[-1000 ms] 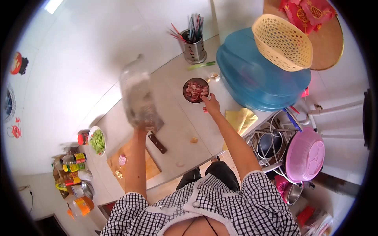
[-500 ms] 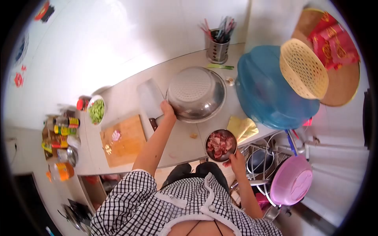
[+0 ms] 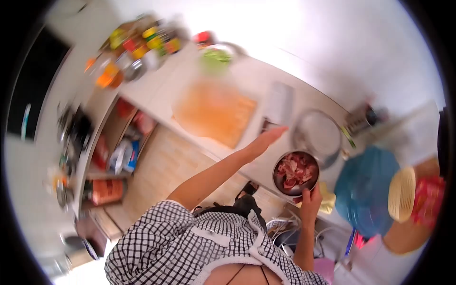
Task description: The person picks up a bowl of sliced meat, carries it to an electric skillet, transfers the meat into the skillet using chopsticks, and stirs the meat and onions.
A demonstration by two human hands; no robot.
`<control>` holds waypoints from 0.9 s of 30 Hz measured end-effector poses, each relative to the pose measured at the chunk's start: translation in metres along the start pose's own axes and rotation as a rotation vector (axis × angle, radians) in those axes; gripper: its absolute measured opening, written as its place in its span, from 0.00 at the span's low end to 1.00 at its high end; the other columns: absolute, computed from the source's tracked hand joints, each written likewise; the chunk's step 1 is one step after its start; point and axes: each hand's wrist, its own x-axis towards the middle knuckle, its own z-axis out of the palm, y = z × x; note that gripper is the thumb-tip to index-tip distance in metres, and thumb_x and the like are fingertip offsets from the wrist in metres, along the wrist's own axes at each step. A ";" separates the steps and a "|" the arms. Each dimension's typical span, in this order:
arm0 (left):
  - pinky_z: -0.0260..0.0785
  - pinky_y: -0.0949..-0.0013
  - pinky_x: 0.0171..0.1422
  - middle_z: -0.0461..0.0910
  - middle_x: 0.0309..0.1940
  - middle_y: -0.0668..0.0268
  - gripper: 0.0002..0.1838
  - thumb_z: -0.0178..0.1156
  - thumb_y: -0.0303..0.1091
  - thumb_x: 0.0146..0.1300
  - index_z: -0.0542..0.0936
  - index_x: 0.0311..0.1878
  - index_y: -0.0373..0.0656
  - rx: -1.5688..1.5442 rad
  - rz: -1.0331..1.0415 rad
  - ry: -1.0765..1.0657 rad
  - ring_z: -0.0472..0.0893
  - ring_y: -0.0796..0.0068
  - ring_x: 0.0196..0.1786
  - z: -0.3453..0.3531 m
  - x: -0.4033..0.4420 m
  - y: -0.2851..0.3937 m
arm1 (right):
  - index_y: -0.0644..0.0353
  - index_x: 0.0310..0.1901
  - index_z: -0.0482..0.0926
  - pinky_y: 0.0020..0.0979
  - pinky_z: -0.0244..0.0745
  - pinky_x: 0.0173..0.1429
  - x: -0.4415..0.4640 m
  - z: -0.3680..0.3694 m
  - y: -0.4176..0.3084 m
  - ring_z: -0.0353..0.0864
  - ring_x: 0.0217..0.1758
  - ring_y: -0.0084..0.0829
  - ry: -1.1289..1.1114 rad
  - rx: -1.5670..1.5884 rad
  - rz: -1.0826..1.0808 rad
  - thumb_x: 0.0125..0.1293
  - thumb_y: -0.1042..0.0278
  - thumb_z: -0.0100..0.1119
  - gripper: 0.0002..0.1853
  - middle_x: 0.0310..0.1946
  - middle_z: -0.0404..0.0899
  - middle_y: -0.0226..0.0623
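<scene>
My right hand (image 3: 310, 199) grips the near rim of a dark metal bowl (image 3: 280, 183) with raw sliced meat (image 3: 297, 170) in it. The bowl is held up in front of the near side of an upturned metal basin (image 3: 327, 135). My left hand (image 3: 273, 136) is empty, its fingers stretched out toward the basin, above the counter. Just beyond it lies a cleaver (image 3: 279, 102), its dark handle close to my fingers. Left of the cleaver, a wooden cutting board (image 3: 213, 111) is blurred by motion.
A white bowl of green vegetables (image 3: 216, 57) and several bottles (image 3: 152, 40) stand at the counter's far left. On the right are a blue plastic cover (image 3: 368, 190), a yellow basket (image 3: 401, 194), a utensil holder (image 3: 361, 118) and golden foil (image 3: 327, 199). Open shelves (image 3: 107, 142) show below left.
The view has swung left. The basin was put upside down on the counter, and my left hand has let go of it. My right hand took the meat bowl and lifted it off the counter.
</scene>
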 end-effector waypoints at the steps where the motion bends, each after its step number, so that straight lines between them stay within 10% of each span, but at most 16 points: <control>1: 0.46 0.61 0.72 0.55 0.68 0.59 0.34 0.47 0.52 0.65 0.55 0.69 0.42 0.068 0.024 -0.072 0.56 0.67 0.69 -0.014 -0.046 0.012 | 0.68 0.44 0.69 0.26 0.71 0.21 0.004 0.013 -0.017 0.76 0.16 0.26 -0.099 -0.009 -0.062 0.59 0.77 0.41 0.12 0.21 0.75 0.36; 6: 0.51 0.57 0.70 0.57 0.66 0.56 0.54 0.64 0.60 0.48 0.45 0.71 0.51 -0.360 -0.033 0.321 0.58 0.61 0.68 0.012 -0.268 0.044 | 0.68 0.41 0.70 0.26 0.72 0.20 -0.012 0.109 -0.042 0.76 0.15 0.25 -0.773 -0.028 -0.197 0.57 0.77 0.43 0.11 0.19 0.75 0.36; 14: 0.61 0.53 0.64 0.61 0.63 0.60 0.44 0.63 0.47 0.55 0.48 0.69 0.56 -0.570 0.443 1.356 0.64 0.62 0.64 0.104 -0.436 -0.096 | 0.68 0.41 0.70 0.27 0.74 0.20 -0.121 0.268 -0.005 0.78 0.17 0.27 -1.653 -0.296 -0.365 0.61 0.69 0.49 0.11 0.19 0.77 0.37; 17: 0.64 0.55 0.62 0.63 0.60 0.56 0.37 0.58 0.37 0.59 0.49 0.68 0.52 -0.652 0.645 1.593 0.67 0.60 0.62 0.145 -0.499 -0.132 | 0.69 0.53 0.68 0.26 0.75 0.26 -0.190 0.303 -0.016 0.81 0.23 0.26 -1.992 -0.519 -0.427 0.66 0.52 0.48 0.26 0.26 0.81 0.42; 27: 0.65 0.55 0.62 0.63 0.63 0.61 0.34 0.58 0.38 0.57 0.55 0.65 0.49 -0.559 0.886 1.786 0.66 0.62 0.63 0.166 -0.544 -0.118 | 0.66 0.27 0.79 0.24 0.74 0.26 -0.197 0.344 0.021 0.79 0.23 0.23 -1.937 -0.520 -0.850 0.63 0.62 0.55 0.15 0.23 0.77 0.36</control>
